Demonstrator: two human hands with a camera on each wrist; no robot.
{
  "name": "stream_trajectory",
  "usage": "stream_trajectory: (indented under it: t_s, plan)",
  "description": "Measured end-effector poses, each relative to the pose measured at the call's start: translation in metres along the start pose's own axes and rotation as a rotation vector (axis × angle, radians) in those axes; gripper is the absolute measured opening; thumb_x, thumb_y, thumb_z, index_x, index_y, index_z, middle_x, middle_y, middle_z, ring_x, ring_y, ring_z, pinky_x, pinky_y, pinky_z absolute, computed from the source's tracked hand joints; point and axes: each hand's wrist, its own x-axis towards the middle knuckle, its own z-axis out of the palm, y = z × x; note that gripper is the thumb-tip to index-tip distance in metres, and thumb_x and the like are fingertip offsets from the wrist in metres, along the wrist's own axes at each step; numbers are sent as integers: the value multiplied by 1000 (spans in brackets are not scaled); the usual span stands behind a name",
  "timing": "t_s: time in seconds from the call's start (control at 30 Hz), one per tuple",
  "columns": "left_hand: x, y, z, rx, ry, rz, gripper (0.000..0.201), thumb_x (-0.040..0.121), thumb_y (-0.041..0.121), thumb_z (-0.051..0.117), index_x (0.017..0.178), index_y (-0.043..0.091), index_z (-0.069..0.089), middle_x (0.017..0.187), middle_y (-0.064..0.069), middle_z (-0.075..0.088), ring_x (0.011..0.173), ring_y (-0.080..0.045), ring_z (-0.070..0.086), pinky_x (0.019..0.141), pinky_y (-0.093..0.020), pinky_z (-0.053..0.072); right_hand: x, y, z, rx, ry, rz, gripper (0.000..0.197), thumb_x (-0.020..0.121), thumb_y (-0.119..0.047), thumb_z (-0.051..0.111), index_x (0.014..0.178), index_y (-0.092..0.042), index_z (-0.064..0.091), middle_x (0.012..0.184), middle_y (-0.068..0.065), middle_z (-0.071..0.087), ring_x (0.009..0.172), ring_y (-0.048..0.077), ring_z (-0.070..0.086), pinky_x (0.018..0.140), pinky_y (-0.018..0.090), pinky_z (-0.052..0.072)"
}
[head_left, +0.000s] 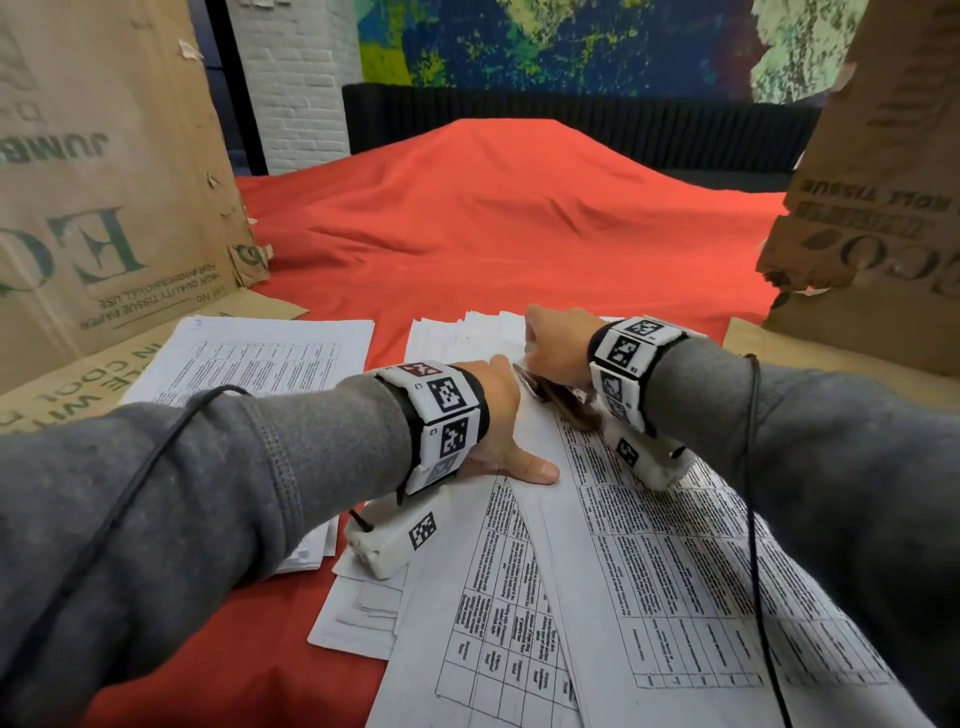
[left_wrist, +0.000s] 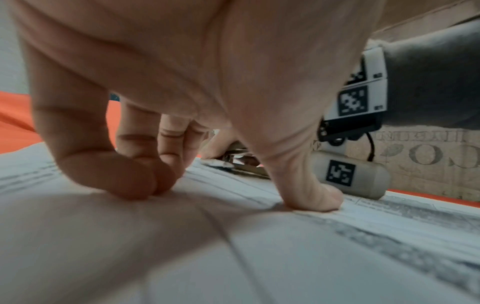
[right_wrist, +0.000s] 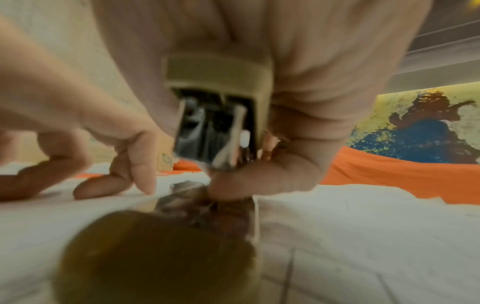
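Note:
A fanned stack of printed sheets (head_left: 649, 545) lies on a red cloth (head_left: 493, 218). My left hand (head_left: 496, 410) presses down on the sheets; in the left wrist view its fingertips (left_wrist: 140, 183) and thumb (left_wrist: 319, 197) bear on the paper (left_wrist: 182, 246). My right hand (head_left: 553, 340) grips a stapler (head_left: 543, 389) set over the far corner of the stack. In the right wrist view the stapler (right_wrist: 215, 127) shows its metal magazine under my palm, its blurred brown rear end near the lens. The sheet corner inside the stapler's mouth is hidden.
A second pile of printed sheets (head_left: 260, 358) lies to the left, and more loose pages (head_left: 467, 327) lie beyond my hands. Tall cardboard boxes stand at the left (head_left: 104, 182) and right (head_left: 883, 208). The red cloth rises into a hump at the back.

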Motion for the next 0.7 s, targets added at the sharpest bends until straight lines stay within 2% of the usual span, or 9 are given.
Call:
stream_trajectory:
  t_s: [0.1, 0.17, 0.23, 0.3, 0.4, 0.5, 0.6, 0.7]
  plan:
    - [-2, -6, 0, -42, -2, -50, 121, 59, 91, 70, 136, 4, 36, 114, -8, 63, 99, -28, 62, 89, -40, 54, -16, 9, -8, 63, 12, -52, 12, 96, -27, 57, 107, -22, 54, 93, 1, 63, 81, 21, 56, 59, 30, 38]
    - [-3, -10, -4, -56, -14, -57, 121, 60, 93, 66, 136, 3, 37, 110, -7, 65, 96, -27, 63, 87, -39, 54, -29, 13, -8, 68, -28, -113, 12, 94, -31, 62, 103, -27, 56, 93, -4, 64, 86, 20, 59, 64, 30, 42]
    - [-8, -15, -9, -50, -13, -45, 115, 62, 94, 62, 131, 4, 42, 110, -7, 64, 95, -27, 63, 90, -41, 56, -39, 13, -3, 59, -57, -162, 13, 94, -32, 64, 102, -28, 55, 88, -8, 61, 84, 17, 58, 64, 30, 42]
    - [-17, -19, -12, -42, 25, -3, 106, 62, 92, 64, 128, 12, 47, 120, -5, 56, 98, -25, 61, 92, -45, 55, -43, 10, 2, 39, -41, -187, 10, 95, -30, 60, 101, -27, 53, 83, -8, 56, 82, 19, 56, 65, 32, 41]
    - [-41, -23, -6, -38, 14, 165, 87, 68, 83, 71, 138, 37, 46, 141, 8, 36, 110, -19, 58, 98, -47, 53, -44, 5, 4, -1, -23, -198, 3, 97, -26, 53, 100, -26, 51, 81, -8, 54, 85, 23, 52, 73, 34, 41]
    - [-58, -24, 3, 73, -113, 294, 79, 83, 80, 59, 151, 55, 28, 156, 10, 30, 131, -22, 50, 109, -48, 46, -44, 2, 3, -18, -39, -198, 3, 97, -22, 51, 98, -26, 51, 79, -10, 52, 82, 21, 50, 69, 33, 39]
    - [-63, -22, 5, 177, -162, 313, 80, 91, 80, 42, 159, 56, 8, 166, 7, 21, 145, -26, 36, 117, -50, 37, -46, -2, 2, -25, -57, -191, 4, 97, -22, 51, 100, -25, 52, 80, -9, 53, 78, 17, 51, 61, 32, 37]
    - [-65, -20, 5, 232, -171, 315, 78, 95, 79, 35, 160, 53, 0, 168, 5, 16, 149, -27, 30, 118, -47, 34, -47, -8, 3, -46, -79, -160, 7, 96, -25, 53, 103, -24, 53, 87, -3, 56, 76, 15, 51, 63, 32, 43]
